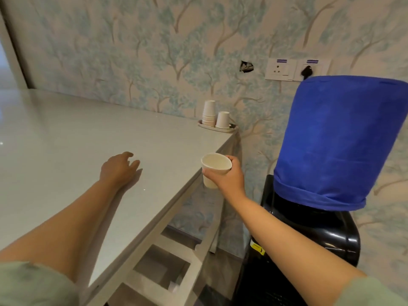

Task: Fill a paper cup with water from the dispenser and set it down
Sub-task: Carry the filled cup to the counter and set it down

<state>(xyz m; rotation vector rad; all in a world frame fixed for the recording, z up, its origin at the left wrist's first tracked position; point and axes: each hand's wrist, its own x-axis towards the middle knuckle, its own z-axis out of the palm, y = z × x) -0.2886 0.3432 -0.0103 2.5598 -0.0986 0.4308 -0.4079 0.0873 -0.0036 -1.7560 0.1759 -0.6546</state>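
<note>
The right hand [229, 177] grips a white, upright, seemingly empty paper cup [215, 168], the dispenser [309, 228] at four o'clock.

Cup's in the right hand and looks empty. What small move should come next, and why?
Probably carry the paper cup rightward and down toward the front of the black dispenser. The right hand holds it upright beyond the counter edge, with no water visible inside, and the taps are out of view below the blue-covered bottle. The left hand rests on the counter.
</note>
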